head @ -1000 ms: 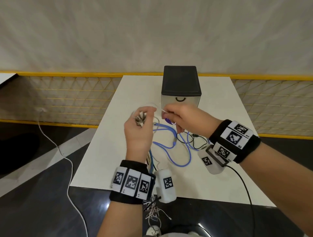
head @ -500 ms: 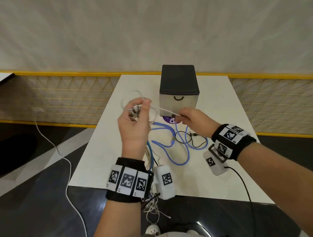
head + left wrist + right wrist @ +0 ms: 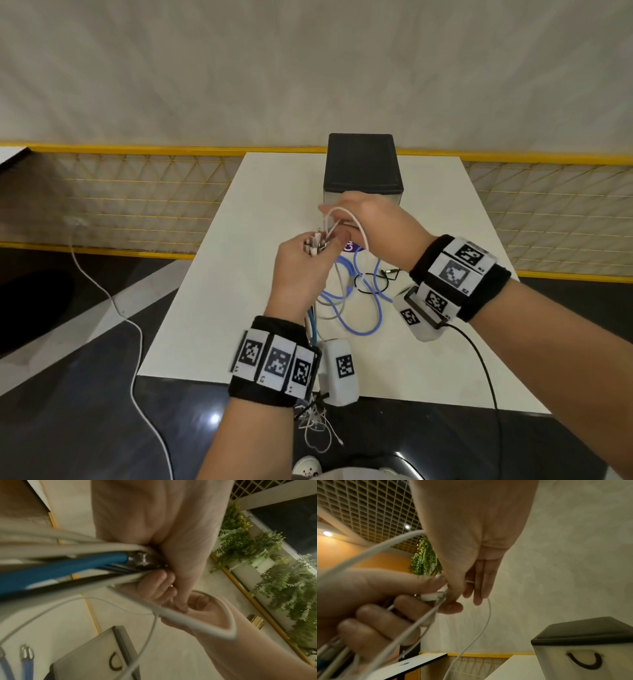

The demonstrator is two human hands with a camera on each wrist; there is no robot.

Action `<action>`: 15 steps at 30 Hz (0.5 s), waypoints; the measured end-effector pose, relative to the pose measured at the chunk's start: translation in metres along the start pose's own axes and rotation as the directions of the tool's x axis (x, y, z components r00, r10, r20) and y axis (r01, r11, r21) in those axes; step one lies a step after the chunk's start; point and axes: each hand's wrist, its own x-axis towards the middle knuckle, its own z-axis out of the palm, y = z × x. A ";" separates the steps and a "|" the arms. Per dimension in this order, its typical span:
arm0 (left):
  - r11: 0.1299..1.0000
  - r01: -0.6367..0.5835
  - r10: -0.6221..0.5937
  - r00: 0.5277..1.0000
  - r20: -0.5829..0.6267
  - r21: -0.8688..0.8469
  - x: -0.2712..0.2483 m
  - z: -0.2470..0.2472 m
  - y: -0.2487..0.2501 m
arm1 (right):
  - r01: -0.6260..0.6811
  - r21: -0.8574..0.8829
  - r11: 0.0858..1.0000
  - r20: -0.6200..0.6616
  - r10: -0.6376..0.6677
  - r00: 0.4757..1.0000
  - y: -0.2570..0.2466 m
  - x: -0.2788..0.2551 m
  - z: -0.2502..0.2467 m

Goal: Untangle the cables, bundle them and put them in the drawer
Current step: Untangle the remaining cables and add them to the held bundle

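Observation:
My left hand [image 3: 301, 270] is raised over the white table [image 3: 219, 308] and grips a bunch of cable ends [image 3: 313, 245], white, blue and black [image 3: 65, 563]. My right hand [image 3: 370, 226] is right beside it and pinches a thin white cable [image 3: 346, 219] that loops up between the two hands [image 3: 481, 626]. More blue cable [image 3: 359, 308] and a thin black cable [image 3: 371, 279] lie loose on the table below the hands. The small drawer unit [image 3: 363, 164], black-topped with a pale shut front and curved handle [image 3: 583, 661], stands just behind the right hand.
A yellow-framed mesh barrier [image 3: 137, 198] runs behind the table. A white cord [image 3: 113, 301] trails over the dark floor on the left. A bundle of thin wires [image 3: 315, 421] hangs off the table's near edge under my left wrist. Hanging plants [image 3: 257, 547] show in the left wrist view.
My right hand has come back leftward and up to the left hand, bringing the white cable from a taut stretch into a loop. My left hand has dropped slightly with its bunch.

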 end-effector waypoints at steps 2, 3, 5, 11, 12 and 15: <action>0.999 -0.023 0.021 0.999 0.042 0.048 0.001 -0.006 0.001 | -0.003 0.075 0.997 -0.014 0.004 1.000 0.000 -0.003 -0.002; 0.996 -0.037 0.032 0.998 0.056 0.080 0.001 -0.009 0.000 | 0.001 0.116 0.993 -0.018 0.001 1.000 0.000 -0.006 -0.002; 0.990 -0.060 0.055 0.998 0.037 0.129 0.000 -0.013 0.000 | 0.008 0.175 0.985 -0.036 -0.001 0.999 0.002 -0.011 0.001; 0.987 -0.155 0.159 0.955 -0.250 0.035 -0.004 -0.026 0.006 | -0.248 0.270 0.931 0.055 0.242 0.969 0.015 -0.021 0.012; 0.987 -0.158 0.149 0.944 -0.294 -0.007 -0.004 -0.031 0.006 | -0.300 0.244 0.922 0.093 0.286 0.954 0.017 -0.023 0.012; 0.984 -0.155 0.111 0.919 -0.378 -0.088 -0.007 -0.047 0.006 | -0.385 0.269 0.883 0.209 0.337 0.918 0.012 -0.033 0.008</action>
